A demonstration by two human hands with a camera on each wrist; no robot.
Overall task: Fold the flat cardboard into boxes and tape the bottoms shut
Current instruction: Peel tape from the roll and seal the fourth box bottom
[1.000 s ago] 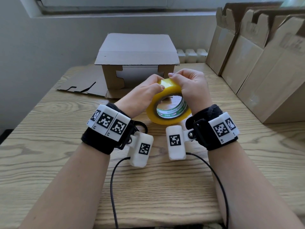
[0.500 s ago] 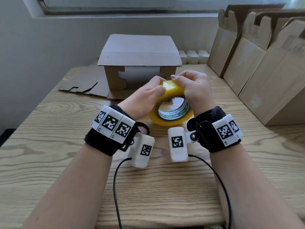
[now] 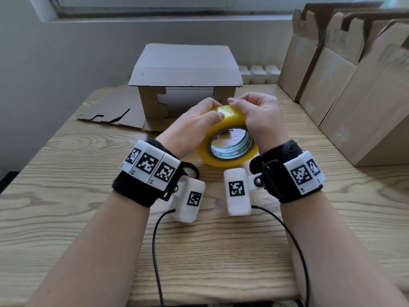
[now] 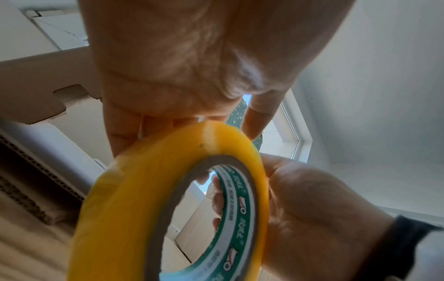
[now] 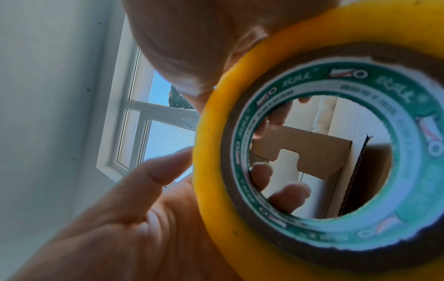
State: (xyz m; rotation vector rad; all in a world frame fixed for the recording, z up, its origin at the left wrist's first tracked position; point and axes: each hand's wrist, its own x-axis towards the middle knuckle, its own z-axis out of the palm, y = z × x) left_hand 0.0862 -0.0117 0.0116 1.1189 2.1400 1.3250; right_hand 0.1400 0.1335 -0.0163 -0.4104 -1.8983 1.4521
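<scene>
- Fingertips (image 3: 232, 100) of the right hand (image 3: 260, 120) curled down onto the top of the yellow tape roll (image 3: 228, 140), pressing at its outer face, as seen from the head.
- Left hand (image 3: 192, 127) clasped the same roll from the left, thumb lying along the top edge and its other fingers (image 5: 287, 195) hooked through the core, which showed in the right wrist view.
- Right-hand fingers (image 4: 217, 197) likewise reached into the core from the far side, and the palm was closed against the roll's right flank, so both hands were grasping the roll.
- Roll stood on edge, tilted, held just above the wooden table (image 3: 66, 196) at its middle; whether its lower rim touched the wood could not be told.
- Core carried a green and white printed liner (image 5: 341, 81) inside a brown cardboard ring.
- Both wrists wore black bands with white marker blocks, and a black cable (image 3: 155, 251) ran from each toward the near edge.
- Beyond the hands, at the far middle of the table, stood a folded cardboard box (image 3: 186, 74), closed side up, its near face open with notched flaps at both corners.
- Flat cardboard (image 3: 110, 111) lay on the table left of that box, partly under it.
- Along the right side, tall folded boxes (image 3: 354, 85) stood in a row, leaning toward the far right.
- Window sill and white wall closed the far side.
</scene>
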